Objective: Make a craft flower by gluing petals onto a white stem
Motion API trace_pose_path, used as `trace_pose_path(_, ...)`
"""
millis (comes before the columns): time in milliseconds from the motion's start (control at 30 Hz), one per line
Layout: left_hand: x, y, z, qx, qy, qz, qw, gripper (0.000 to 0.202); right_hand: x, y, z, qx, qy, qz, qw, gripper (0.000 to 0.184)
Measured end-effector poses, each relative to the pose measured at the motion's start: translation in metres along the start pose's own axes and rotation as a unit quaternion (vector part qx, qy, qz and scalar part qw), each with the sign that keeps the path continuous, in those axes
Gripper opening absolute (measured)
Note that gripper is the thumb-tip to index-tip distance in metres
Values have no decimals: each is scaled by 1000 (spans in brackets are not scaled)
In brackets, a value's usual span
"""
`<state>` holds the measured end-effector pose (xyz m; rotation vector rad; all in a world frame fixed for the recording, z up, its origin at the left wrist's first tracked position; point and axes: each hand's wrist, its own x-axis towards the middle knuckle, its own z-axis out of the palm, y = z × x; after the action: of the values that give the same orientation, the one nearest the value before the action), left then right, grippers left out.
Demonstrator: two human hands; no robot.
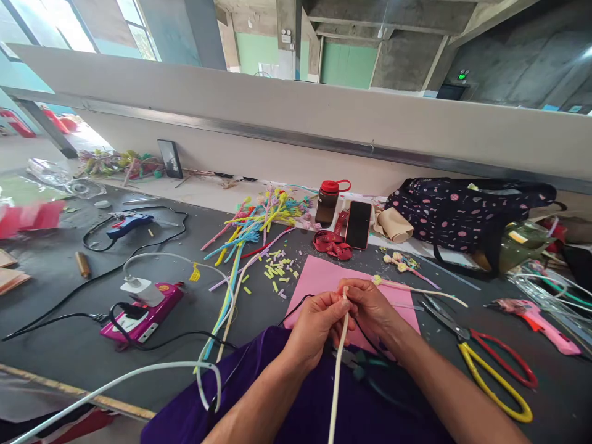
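Observation:
Both my hands meet over a pink sheet (312,277) at the front of the dark table. Between the thumb and fingers of my left hand (321,320) is a cream fuzzy stem (339,364), its long end hanging down toward me. My right hand (370,305) pinches the same stem at its top end. Just beyond the right hand lies another pale stem (430,291) with a yellowish tip. Dark-handled pliers (361,364) rest under my forearms, partly hidden. Long-nosed pliers (457,333) with red and yellow handles lie to the right.
Colourful fuzzy stems (263,216) and cut yellow bits (277,268) lie behind my hands. A magenta power strip (148,314) and blue glue gun (129,226) are left. A bottle (327,206), phone (358,225) and patterned bag (462,213) stand behind; a pink glue gun (539,320) lies right.

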<state>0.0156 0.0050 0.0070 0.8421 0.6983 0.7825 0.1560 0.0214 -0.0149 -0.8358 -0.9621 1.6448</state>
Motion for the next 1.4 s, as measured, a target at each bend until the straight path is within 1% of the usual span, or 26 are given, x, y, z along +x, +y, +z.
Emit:
trace_pose_path(167, -1, -1, 1, 21, 11, 22, 999, 28, 0, 3, 1, 7, 4, -8, 1000, 26)
trace_pose_path(333, -2, 0, 2, 43, 20, 36, 998, 27, -2, 1, 4, 7, 14, -26, 1000, 22)
trace_pose_path(500, -3, 2, 2, 47, 16, 39, 998, 26, -2, -1, 5, -3, 11, -34, 999, 21)
trace_pose_path(567, -3, 4, 1, 51, 15, 42, 998, 26, -2, -5, 3, -13, 1, -29, 999, 23)
trace_pose_path(633, -2, 5, -1, 57, 21, 48, 997, 26, -1, -10, 1, -26, -9, -21, 999, 30)
trace_pose_path(733, -2, 5, -3, 60, 31, 49, 996, 26, -1, -16, -3, -44, -11, -17, 999, 35)
trace_pose_path(933, 0, 4, -3, 97, 48, 48, 993, 27, 0, -15, -8, -72, -6, -16, 997, 29)
trace_pose_path(1100, 2, 1, -3, 128, 48, 47, 989, 26, -1, -14, -8, -97, -1, -29, 995, 19)
trace_pose_path(1267, 5, -1, -5, 147, 54, 55, 986, 24, -2, -16, -5, -140, 2, -40, 989, 19)
trace_pose_path(1400, 5, 0, -8, 125, 36, 58, 990, 25, -4, -18, 0, -175, 2, -50, 983, 19)
